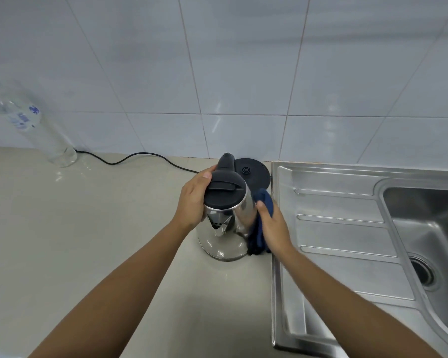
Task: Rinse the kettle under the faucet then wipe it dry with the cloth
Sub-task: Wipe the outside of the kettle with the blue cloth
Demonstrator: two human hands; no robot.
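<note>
A steel kettle [224,239] with a black lid and handle stands upright on the beige counter [88,228], its spout turned toward me. My left hand [193,200] grips its left side up by the lid. My right hand [272,226] presses a dark blue cloth [259,236] against the kettle's right side; the cloth hangs down to the counter. No faucet is in view.
The kettle's black round base [254,173] sits just behind it, its cord [140,157] running left along the wall. A clear plastic bottle [34,125] stands at the far left. The steel sink's drainboard [347,228] and basin [429,241] lie to the right.
</note>
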